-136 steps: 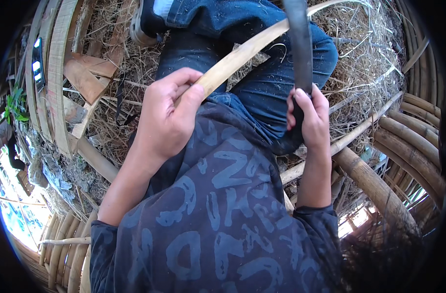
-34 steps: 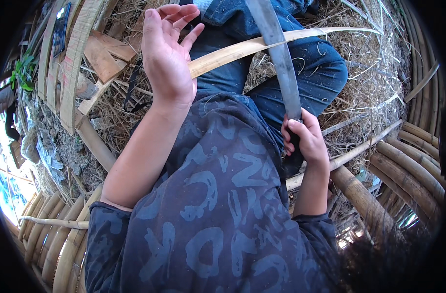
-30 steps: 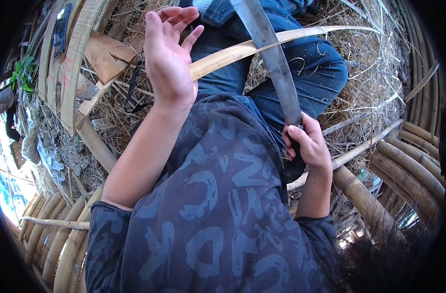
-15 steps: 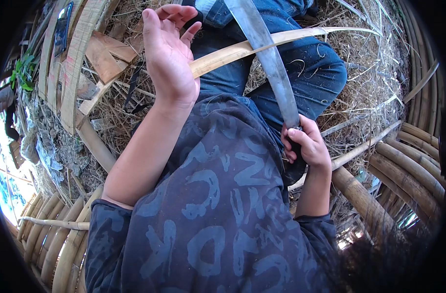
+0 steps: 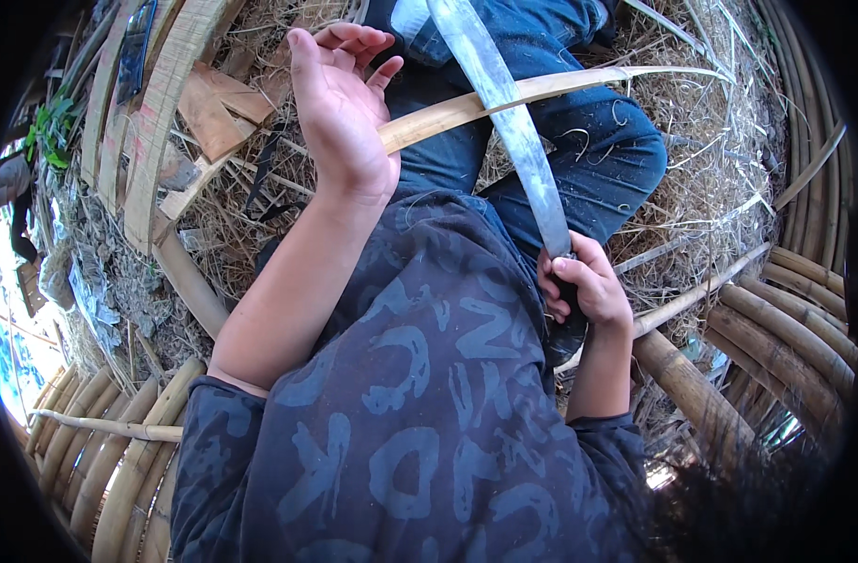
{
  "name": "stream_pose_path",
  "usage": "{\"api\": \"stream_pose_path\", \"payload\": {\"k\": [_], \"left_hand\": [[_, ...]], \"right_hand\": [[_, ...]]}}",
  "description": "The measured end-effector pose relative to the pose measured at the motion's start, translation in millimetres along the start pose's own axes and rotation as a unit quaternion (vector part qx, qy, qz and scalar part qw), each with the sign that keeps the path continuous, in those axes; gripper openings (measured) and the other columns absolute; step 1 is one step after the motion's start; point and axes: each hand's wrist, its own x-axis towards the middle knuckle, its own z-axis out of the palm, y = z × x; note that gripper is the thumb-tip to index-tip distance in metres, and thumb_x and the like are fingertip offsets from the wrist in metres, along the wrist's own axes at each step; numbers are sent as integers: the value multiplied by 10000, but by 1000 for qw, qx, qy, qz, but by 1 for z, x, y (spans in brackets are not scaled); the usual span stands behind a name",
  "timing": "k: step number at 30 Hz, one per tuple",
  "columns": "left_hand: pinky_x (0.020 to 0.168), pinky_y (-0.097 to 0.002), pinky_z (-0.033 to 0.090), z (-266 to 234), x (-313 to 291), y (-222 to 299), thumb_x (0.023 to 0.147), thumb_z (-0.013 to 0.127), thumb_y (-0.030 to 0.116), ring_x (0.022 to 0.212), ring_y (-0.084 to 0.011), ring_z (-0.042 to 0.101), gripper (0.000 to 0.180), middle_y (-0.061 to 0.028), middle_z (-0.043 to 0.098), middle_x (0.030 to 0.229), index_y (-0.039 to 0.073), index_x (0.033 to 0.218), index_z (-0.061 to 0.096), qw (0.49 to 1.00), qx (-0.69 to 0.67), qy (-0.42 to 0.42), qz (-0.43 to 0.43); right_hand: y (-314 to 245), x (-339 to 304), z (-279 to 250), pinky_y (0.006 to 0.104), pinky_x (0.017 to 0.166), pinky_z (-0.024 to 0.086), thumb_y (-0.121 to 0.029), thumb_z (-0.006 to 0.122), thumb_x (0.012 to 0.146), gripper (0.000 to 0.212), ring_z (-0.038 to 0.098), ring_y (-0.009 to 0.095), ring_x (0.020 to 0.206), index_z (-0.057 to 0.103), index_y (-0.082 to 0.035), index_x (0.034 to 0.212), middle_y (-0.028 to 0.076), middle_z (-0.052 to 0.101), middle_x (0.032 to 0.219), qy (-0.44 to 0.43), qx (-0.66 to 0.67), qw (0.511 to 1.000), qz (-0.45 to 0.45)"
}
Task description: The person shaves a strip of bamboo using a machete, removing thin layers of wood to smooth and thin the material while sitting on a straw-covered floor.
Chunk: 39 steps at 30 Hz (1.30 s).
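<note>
My right hand [image 5: 590,280] is closed round the black handle of a machete [image 5: 515,127]. Its long, grey, worn blade slants up and to the left, crossing over a pale bamboo strip [image 5: 457,114] above my bent legs. The strip narrows to a thin, bent tip at the far right. At its thick left end is my left hand [image 5: 340,117], palm up, with the thumb and fingers apart and slightly bent. That end of the strip disappears behind the hand, so whether it touches the back of the hand cannot be seen.
Dry straw and shavings [image 5: 701,169] cover the ground around my legs. At the left lie curved wooden planks [image 5: 166,117], a dark phone [image 5: 136,52] and a brown wood offcut [image 5: 210,111]. Bamboo poles [image 5: 697,385] form low edging at both sides.
My left hand and the bamboo strip have shifted slightly down, the hand also a little right. The machete has tilted slightly, its blade now catching more light. Both hands keep their shape.
</note>
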Motion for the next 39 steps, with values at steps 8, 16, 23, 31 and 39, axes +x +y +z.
{"api": "stream_pose_path", "payload": {"k": [8,16,23,31,39], "left_hand": [[913,-401,400,1,7,2,959,369,599,981,-219,534,530,-73,550,963,86,974,504,999,-34,27,-30],[914,-381,388,12,10,11,935,392,640,982,-203,536,561,-62,548,960,94,973,512,997,-76,15,-16],[892,-357,390,13,20,12,933,393,645,979,-186,533,553,-40,545,964,110,972,528,995,-92,28,-5],[887,-342,363,27,25,21,970,359,596,991,-157,504,498,-28,525,969,120,979,506,997,-71,22,26],[913,-329,347,32,24,27,975,362,588,1027,-163,492,502,-41,520,1001,105,1008,495,996,-56,21,61]], "right_hand": [[-5,2,11,246,412,416,-151,553,940,136,488,88,469,519,-21,924,37,540,672,54,-108,992,-26],[-9,5,9,260,407,419,-156,559,930,142,478,105,458,510,-23,927,46,527,662,-55,51,997,-10],[-15,0,27,268,418,438,-137,543,941,119,496,114,464,505,-24,938,54,529,674,7,-45,999,-28],[-14,5,27,279,417,436,-165,562,917,159,485,128,457,504,-20,944,60,507,664,-22,7,999,-38],[-11,5,30,285,411,432,-157,563,901,160,484,135,454,501,-13,936,73,510,666,-52,46,997,-37]]}}
